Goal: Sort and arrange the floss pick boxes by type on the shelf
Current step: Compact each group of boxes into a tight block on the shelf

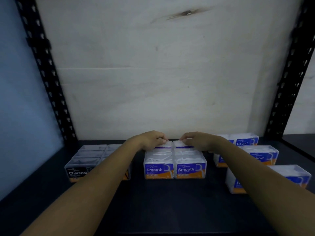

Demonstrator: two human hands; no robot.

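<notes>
**Squaring the back row of the Smooth group**

The dark shelf (162, 210) fills the lower half of the frame, backed by a pale panel (162, 74) and flanked by black perforated uprights (44, 68) at the left and right edges. Three groups of boxes stand on it. The Charcoal boxes (80, 166) are at lower left and the Round boxes (262, 155) at lower right, in staggered rows. Between them, well apart from both, are the Smooth ones.

The front Smooth boxes (159, 169) stand as a touching pair at centre. Their blue-and-orange labels face the bottom of the frame and are upright and readable. Each label face is wider than it is tall, so the long axis appears to run across the frame, though depth is hard to judge.

Behind them the rear Smooth boxes (170, 145) show only a clear top edge and a blue strip.

The left hand (151, 139) and right hand (196, 140) each curl their fingers over the top far edge of one rear box and pinch it. The thumbs are hidden.

The step seems to be seating this back pair. To do it well, draw both boxes forward together until they touch the front pair. Keep the middle seam in line with the front seam and the labels turned the same way. Press lightly, so the front row is not pushed out of line.
</notes>
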